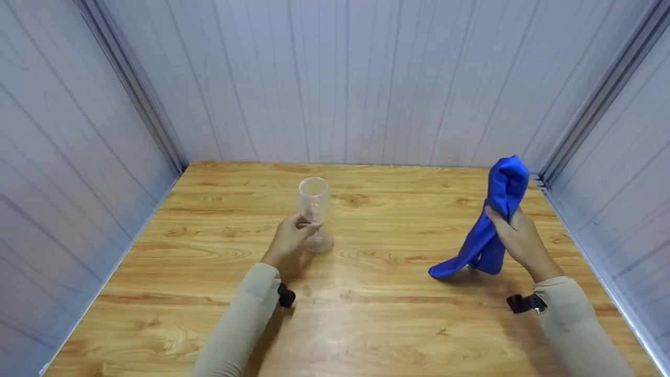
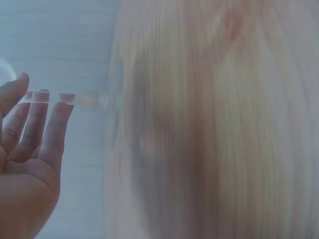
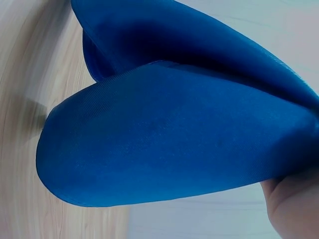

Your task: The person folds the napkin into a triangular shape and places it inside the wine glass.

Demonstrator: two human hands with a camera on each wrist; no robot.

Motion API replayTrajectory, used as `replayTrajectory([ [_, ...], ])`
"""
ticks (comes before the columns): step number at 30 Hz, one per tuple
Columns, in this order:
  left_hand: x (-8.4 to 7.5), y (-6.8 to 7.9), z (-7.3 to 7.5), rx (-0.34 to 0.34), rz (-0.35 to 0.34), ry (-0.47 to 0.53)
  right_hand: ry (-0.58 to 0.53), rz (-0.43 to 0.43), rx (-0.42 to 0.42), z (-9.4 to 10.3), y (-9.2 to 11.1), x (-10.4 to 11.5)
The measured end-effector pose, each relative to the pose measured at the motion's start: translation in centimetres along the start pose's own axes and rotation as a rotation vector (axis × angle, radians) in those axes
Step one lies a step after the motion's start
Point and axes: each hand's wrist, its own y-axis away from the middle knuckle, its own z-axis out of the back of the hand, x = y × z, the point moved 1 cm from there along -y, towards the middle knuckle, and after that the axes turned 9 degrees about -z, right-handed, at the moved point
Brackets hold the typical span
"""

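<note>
In the head view a clear stemmed glass (image 1: pixel 314 196) stands upright, left of the middle of the table. My left hand (image 1: pixel 294 234) holds it by the stem, thumb on one side and fingers on the other. The left wrist view shows the glass's foot (image 2: pixel 115 107) close over the wood, with the fingers behind the stem (image 2: pixel 67 98). On the right, my right hand (image 1: pixel 518 241) grips a folded blue cloth (image 1: pixel 484 235) around its middle. The cloth's top loops above the hand, and its loose ends hang below. In the right wrist view the blue cloth (image 3: pixel 164 139) hides most of the fingers.
The wood-grain table (image 1: pixel 377 324) runs back to a pale panelled wall (image 1: pixel 335 84). Side walls rise along its left (image 1: pixel 63 173) and right edges (image 1: pixel 623 173). A dark strapped device sits on each wrist.
</note>
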Motion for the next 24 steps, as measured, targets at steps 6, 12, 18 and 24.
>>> replayTrajectory([
  [6,-0.3,0.0,-2.4,0.121,-0.117,-0.056,0.007,-0.025,-0.006,0.4,0.1,-0.5],
  [12,-0.5,0.1,-4.1,0.194,-0.164,-0.076,0.017,-0.031,-0.013,0.5,0.0,-1.0],
  [18,-0.4,0.1,-5.6,0.214,-0.152,-0.073,0.034,-0.016,-0.025,0.5,-0.1,-1.2],
  [24,-0.6,-0.1,-7.9,0.264,-0.135,-0.048,0.033,-0.023,-0.024,0.4,-0.1,-1.2],
])
